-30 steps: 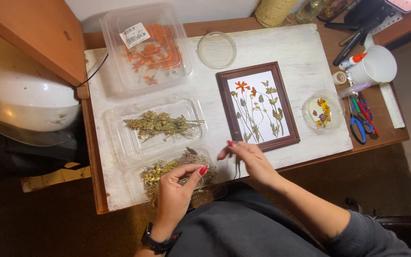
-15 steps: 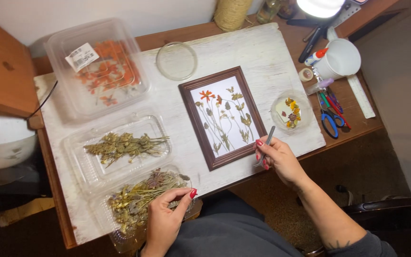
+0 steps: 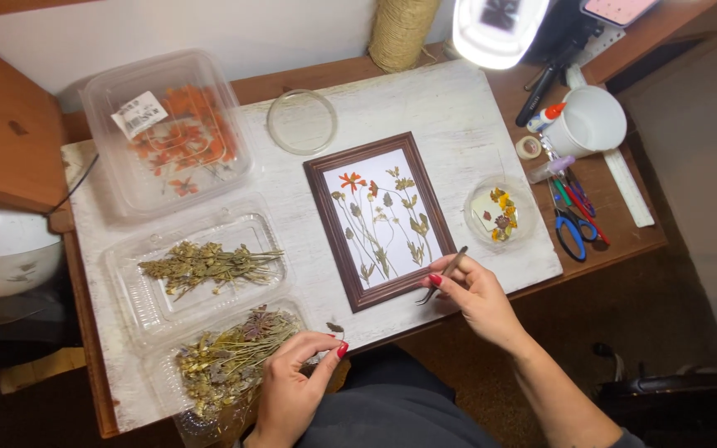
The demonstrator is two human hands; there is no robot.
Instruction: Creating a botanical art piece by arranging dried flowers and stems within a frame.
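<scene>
The right hand (image 3: 479,294) has its grip clamped on slim metal tweezers (image 3: 444,275), tips hovering just off the lower right corner of the brown picture frame (image 3: 378,217). The left hand (image 3: 292,386), below and left of the frame, pinches a small dried bit (image 3: 335,328) beside a clear tray of dried yellow stems (image 3: 226,353). Right of the frame sits a round dish of pressed petals (image 3: 498,212) on the white surface (image 3: 458,116).

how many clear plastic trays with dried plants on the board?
3, all on the left side: orange-flower tray at the back, green-sprig tray in the middle, front tray by the left hand. None look hidden.
</scene>
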